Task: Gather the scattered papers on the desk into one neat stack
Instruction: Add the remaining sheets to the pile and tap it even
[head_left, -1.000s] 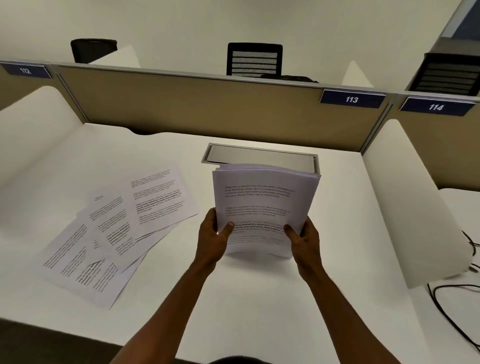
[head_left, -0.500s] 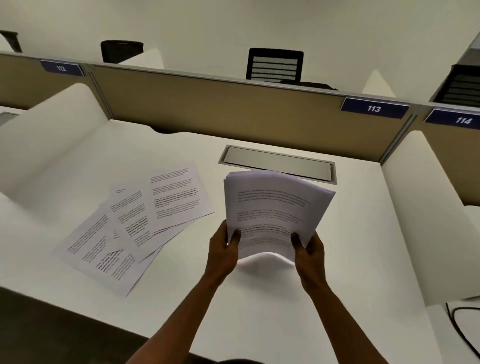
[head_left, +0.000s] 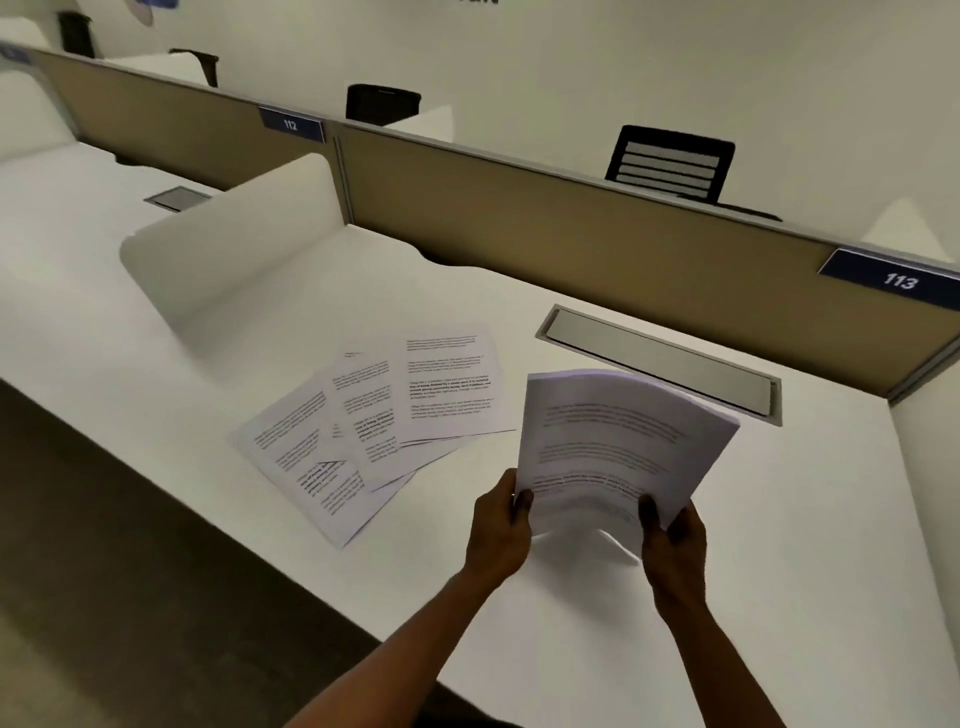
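I hold a stack of printed papers (head_left: 618, 441) above the white desk (head_left: 571, 623), tilted back with its top bowed. My left hand (head_left: 498, 525) grips its lower left corner and my right hand (head_left: 675, 540) grips its lower right corner, thumbs on the front sheet. Several scattered printed sheets (head_left: 384, 415) lie fanned and overlapping flat on the desk to the left of the held stack.
A grey cable tray lid (head_left: 660, 358) is set into the desk behind the stack. A tan partition (head_left: 571, 234) with labels 112 and 113 runs along the back. A white rounded divider (head_left: 234, 260) stands at the left. Black chairs sit beyond the partition.
The view has swung left, so the stack and hands now sit right of centre. The held stack stays in both hands, tilted a bit more to the right. The loose sheets have not moved.
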